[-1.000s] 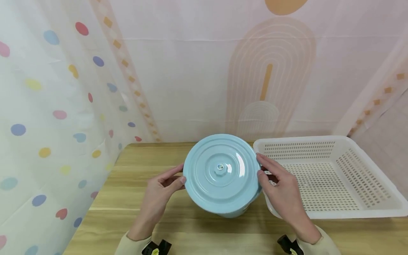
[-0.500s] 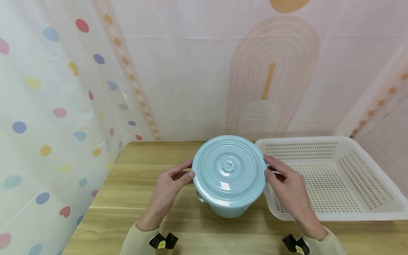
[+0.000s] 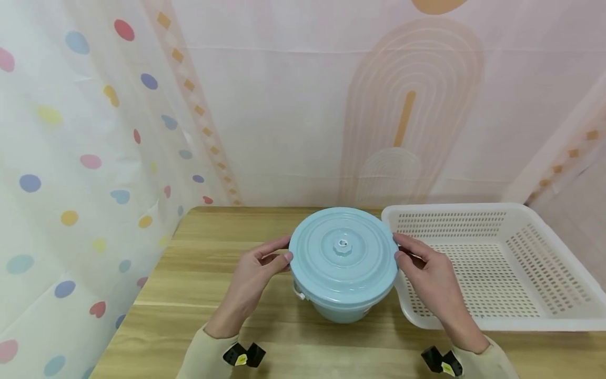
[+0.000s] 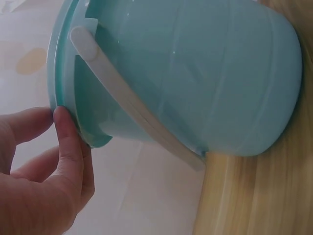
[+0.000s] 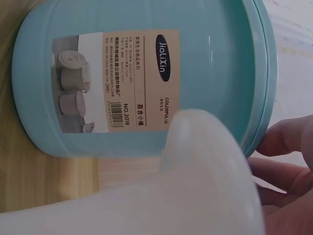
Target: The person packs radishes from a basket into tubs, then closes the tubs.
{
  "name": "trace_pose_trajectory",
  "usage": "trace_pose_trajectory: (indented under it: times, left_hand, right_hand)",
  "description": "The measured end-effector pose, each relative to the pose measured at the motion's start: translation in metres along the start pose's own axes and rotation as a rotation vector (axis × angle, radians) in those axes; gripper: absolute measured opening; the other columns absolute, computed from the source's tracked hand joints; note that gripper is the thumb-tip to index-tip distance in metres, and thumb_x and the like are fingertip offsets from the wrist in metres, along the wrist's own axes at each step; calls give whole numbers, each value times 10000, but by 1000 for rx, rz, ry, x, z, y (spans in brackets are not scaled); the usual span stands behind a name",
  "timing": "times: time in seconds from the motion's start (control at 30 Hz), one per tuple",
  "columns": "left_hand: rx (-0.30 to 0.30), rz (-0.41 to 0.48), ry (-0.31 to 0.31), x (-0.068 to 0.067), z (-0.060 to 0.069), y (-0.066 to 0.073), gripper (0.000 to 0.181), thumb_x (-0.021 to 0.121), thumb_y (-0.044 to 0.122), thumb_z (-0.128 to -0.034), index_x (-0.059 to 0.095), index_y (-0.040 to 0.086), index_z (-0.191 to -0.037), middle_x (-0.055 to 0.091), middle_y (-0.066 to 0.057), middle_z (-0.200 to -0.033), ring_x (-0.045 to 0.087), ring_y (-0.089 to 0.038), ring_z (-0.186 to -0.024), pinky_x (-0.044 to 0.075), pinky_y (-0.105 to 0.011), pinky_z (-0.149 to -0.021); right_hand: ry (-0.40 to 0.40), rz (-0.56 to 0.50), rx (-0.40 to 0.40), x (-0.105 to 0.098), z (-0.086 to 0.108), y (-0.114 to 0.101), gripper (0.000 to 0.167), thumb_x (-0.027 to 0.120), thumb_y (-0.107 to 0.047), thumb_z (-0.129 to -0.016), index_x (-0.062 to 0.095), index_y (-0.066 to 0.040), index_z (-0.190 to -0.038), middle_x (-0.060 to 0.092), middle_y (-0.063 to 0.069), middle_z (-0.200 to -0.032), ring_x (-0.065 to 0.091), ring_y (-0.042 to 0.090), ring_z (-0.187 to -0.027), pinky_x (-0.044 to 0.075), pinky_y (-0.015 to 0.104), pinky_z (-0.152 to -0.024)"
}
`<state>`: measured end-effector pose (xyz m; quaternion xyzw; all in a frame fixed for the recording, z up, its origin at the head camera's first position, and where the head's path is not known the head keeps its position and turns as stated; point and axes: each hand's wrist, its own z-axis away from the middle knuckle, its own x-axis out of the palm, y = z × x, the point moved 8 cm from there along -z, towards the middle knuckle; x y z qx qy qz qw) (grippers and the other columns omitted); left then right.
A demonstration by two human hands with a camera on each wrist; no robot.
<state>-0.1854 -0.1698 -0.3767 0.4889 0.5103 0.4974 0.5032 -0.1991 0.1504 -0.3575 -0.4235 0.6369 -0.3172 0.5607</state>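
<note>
A light-blue bucket (image 3: 342, 315) with a white handle (image 4: 132, 105) stands upright on the wooden table. Its round light-blue lid (image 3: 343, 263) covers the top and has a small knob in the middle. My left hand (image 3: 251, 281) pinches the lid's left edge, thumb at the rim and fingers just below it. Opposite, my right hand (image 3: 433, 281) pinches the right edge in the same way. A printed label (image 5: 117, 83) shows on the bucket's side in the right wrist view. The underside of the lid is hidden.
A white perforated plastic basket (image 3: 535, 323) stands on the table to the right, close beside the bucket and under my right hand. The wooden table (image 3: 199, 263) extends to the left. A patterned cloth (image 3: 284, 121) hangs behind and at the left.
The lid has moved right and levelled out from a tilt toward me, with both hands following. More of the bucket's side and its white handle now show below the lid.
</note>
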Motion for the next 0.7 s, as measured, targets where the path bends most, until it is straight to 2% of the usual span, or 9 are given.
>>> trace_pose_trajectory:
  times: [0.23, 0.47, 0.6, 0.7]
  left_hand:
    - [-18, -5, -18, 0, 3, -4, 424, 680, 54, -982, 631, 4, -1400, 620, -148, -1398, 710, -199, -1002, 591, -325, -913]
    - [-50, -29, -24, 2, 5, -11, 450, 657, 53, -995, 595, 10, -1438, 630, -132, -1399, 727, -213, -1002, 581, -310, -927]
    - [-5, -92, -37, 6, 6, -10, 463, 650, 86, -1012, 570, 7, -1462, 622, -132, -1415, 715, -238, -1061, 576, -318, -943]
    - [68, -219, -48, 6, 8, -6, 514, 622, 168, -1043, 499, 4, -1515, 600, -138, -1443, 662, -270, -1193, 546, -375, -1008]
  right_hand:
    - [-11, -16, 5, 0, 2, 1, 397, 604, -197, -1038, 647, -46, -1403, 599, 128, -1460, 598, 253, -1285, 462, 54, -896]
    - [-22, 27, -8, 0, 5, 4, 400, 598, -217, -1041, 650, -57, -1403, 617, 113, -1441, 611, 238, -1256, 469, 68, -905]
    - [-28, 62, -21, -2, 6, 6, 417, 595, -262, -1049, 643, -67, -1415, 641, 111, -1406, 640, 236, -1210, 477, 73, -886]
    - [-28, 95, -55, -7, 6, 4, 438, 587, -302, -1058, 632, -69, -1427, 653, 144, -1383, 670, 270, -1176, 494, 94, -866]
